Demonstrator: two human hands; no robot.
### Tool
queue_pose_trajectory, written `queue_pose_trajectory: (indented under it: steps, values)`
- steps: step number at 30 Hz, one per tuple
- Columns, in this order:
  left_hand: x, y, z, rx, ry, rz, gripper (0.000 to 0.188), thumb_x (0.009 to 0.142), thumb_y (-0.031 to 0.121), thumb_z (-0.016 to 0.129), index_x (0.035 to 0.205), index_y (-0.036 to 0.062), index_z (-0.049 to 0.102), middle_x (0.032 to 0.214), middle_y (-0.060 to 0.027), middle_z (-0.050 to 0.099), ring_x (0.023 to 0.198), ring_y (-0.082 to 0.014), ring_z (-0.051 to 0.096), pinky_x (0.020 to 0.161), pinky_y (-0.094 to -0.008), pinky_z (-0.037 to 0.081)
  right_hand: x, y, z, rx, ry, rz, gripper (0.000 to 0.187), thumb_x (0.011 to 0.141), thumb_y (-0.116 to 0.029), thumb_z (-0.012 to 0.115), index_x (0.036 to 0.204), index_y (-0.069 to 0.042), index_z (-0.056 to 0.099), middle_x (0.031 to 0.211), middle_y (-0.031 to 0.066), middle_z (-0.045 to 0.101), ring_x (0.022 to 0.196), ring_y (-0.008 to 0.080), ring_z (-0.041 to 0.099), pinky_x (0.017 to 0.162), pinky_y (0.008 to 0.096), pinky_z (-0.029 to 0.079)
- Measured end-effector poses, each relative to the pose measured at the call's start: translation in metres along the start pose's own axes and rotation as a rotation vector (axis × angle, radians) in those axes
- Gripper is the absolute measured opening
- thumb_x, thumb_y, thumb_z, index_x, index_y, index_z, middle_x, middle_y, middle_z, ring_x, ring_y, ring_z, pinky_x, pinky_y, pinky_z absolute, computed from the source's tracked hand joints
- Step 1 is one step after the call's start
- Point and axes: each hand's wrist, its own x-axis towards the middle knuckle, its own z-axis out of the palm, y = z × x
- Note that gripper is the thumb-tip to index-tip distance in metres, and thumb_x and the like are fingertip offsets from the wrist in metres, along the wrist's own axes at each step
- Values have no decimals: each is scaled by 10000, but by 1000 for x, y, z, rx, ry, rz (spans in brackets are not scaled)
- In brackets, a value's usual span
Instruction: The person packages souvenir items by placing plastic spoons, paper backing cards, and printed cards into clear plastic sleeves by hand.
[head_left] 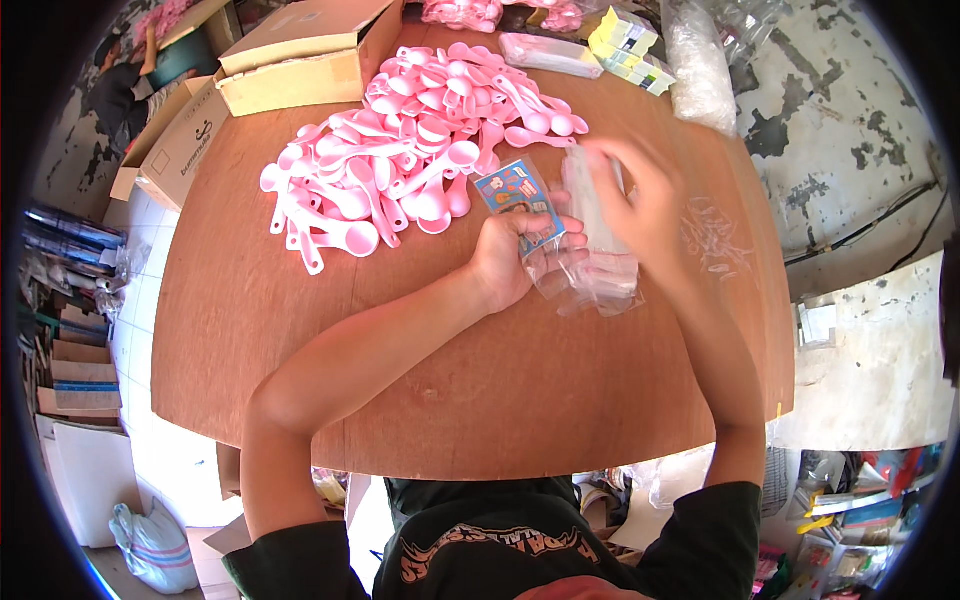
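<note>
My left hand (503, 262) is closed on a blue printed card (522, 200), thumb on top of it. Clear plastic (552, 272) hangs at its fingers, perhaps a small bag. Over a stack of clear plastic bags (600, 225) is my right hand (645, 195), bent at the wrist. Its fingers are smeared by motion, and whether they grip a bag cannot be made out. Beyond both hands lies a big heap of pink plastic measuring spoons (400, 140), loosely piled.
An open cardboard box (295, 80) stands at the table's far left, another box (180, 145) beside it. Small yellow-white boxes (630, 50) and a clear plastic roll (700, 80) lie far right. Thin clear strips or bands (715, 235) lie scattered on the brown table (430, 400).
</note>
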Motion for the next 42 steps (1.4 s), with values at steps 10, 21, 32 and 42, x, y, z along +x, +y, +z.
queue_pose_trajectory:
  steps: [10, 21, 32, 42]
  values:
    - [-2, -2, 13, 33, 53, -20, 525, 956, 532, 507, 1046, 22, 592, 1008, -191, 659, 998, -365, 645, 971, -507, 478, 51, 147, 79, -568, -542, -58, 142, 768, -178, 738, 871, -85, 709, 882, 134, 664, 818, 358, 659, 744, 446, 522]
    - [-3, 4, 3, 70, 67, 9, 585, 927, 614, 500, 998, 41, 592, 908, -159, 667, 1022, -365, 652, 967, -506, 476, -18, 23, -3, 477, -21, 614, 242, 1003, -255, 562, 1140, -59, 531, 863, 45, 640, 655, 110, 597, 527, 256, 484]
    - [0, -1, 10, 2, 149, 74, 645, 914, 660, 484, 994, 27, 585, 893, -166, 665, 996, -366, 652, 957, -493, 478, -134, -56, -101, 831, -554, 1403, 480, 951, -112, 568, 1405, -20, 443, 1035, 78, 650, 643, 80, 585, 512, 244, 505]
    - [-2, -3, 12, 41, 88, 44, 635, 944, 646, 431, 1033, 34, 574, 920, -160, 674, 1024, -335, 652, 977, -481, 472, -123, -57, -72, 853, -631, 1282, 586, 956, -108, 575, 1481, -51, 320, 1077, 135, 654, 704, 86, 553, 594, 260, 491]
